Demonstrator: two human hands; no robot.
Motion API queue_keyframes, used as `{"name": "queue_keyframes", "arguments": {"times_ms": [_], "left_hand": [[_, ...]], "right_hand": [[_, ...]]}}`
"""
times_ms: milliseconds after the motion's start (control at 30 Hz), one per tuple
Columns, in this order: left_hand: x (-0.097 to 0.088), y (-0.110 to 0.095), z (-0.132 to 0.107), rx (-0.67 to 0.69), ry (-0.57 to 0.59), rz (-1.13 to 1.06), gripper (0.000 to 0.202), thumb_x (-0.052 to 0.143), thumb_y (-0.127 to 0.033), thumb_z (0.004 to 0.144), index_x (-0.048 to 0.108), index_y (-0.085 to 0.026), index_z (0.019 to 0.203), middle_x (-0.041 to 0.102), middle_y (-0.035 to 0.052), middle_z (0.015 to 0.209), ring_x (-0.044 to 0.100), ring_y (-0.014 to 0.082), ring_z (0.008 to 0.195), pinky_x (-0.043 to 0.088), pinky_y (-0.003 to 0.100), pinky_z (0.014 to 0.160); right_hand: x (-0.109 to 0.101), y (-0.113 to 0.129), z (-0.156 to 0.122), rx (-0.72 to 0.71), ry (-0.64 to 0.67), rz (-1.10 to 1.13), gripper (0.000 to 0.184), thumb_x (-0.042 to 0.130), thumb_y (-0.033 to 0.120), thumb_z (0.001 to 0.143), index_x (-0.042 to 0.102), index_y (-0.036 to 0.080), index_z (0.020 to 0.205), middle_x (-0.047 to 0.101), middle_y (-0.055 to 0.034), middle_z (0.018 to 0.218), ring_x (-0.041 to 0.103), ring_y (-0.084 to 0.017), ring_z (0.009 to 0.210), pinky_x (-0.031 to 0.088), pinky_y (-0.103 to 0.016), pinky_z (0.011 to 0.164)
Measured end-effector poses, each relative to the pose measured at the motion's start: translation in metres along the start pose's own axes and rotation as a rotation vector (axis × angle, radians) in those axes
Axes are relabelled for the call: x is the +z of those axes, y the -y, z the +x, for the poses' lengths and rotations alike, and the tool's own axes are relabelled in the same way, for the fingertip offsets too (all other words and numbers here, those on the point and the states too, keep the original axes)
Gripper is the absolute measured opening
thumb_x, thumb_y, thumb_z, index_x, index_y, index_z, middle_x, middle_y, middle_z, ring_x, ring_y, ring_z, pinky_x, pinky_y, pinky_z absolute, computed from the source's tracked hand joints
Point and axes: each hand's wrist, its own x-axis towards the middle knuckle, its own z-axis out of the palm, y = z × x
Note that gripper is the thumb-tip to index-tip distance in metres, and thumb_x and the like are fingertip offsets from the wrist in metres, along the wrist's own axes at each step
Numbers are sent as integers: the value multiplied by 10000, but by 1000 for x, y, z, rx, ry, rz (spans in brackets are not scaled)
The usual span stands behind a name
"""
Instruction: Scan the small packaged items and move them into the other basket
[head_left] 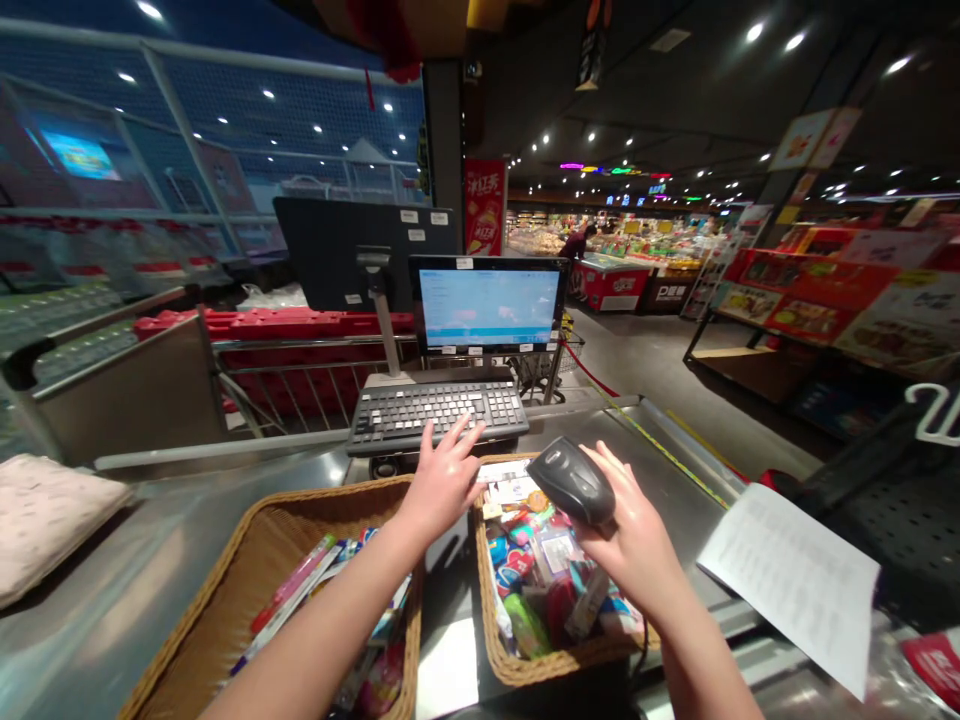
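Note:
My right hand (626, 515) is wrapped round a black handheld barcode scanner (571, 480), raised above the right wicker basket (487, 590). That basket is full of small packaged goods (555, 550). With fingers spread, my left hand (446, 470) reaches to the front edge of a black keyboard (427, 412); its fingertips are at the keys near the right side. Behind the keyboard stands a lit monitor (491, 305). Under my left forearm lies a second wicker basket (217, 560) holding long packaged items (296, 590).
A printed paper sheet (791, 585) lies at the right of the metal counter (67, 640). A pale patterned cloth item (52, 520) rests at far left. A second dark screen (330, 250) stands behind the monitor. A person (576, 255) bends over a distant display.

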Motion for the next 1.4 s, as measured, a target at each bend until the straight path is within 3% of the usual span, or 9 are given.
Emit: {"name": "queue_keyframes", "arguments": {"times_ms": [233,533,967,1400], "left_hand": [[-52,35,-12,-145,-96,21,108,694,-308,805,683,-210,761,492,85,1469,306,372,1435,124,743,1113],[-86,50,-34,-154,-231,118,108,654,-297,841,670,-207,783,461,75,1493,265,344,1458,76,725,1131],[-99,61,-55,-117,-271,209,124,644,-297,857,651,-199,780,467,75,1489,307,339,1441,47,710,1140],[-100,73,-85,-190,-218,204,115,645,-295,849,666,-206,779,475,79,1483,314,351,1435,68,725,1131]], "right_hand": [[12,26,14,-97,22,-3,569,537,183,777,493,182,1344,516,-141,1432,305,-357,1446,283,-636,1140],[23,59,23,-141,65,28,512,536,178,759,572,206,1269,527,-127,1424,301,-363,1446,271,-661,1129],[36,79,24,-186,125,38,520,520,160,742,566,188,1259,507,-136,1432,267,-333,1465,231,-653,1152],[52,91,28,-212,146,56,546,533,142,718,570,182,1261,521,-145,1422,284,-353,1455,243,-661,1142]]}}
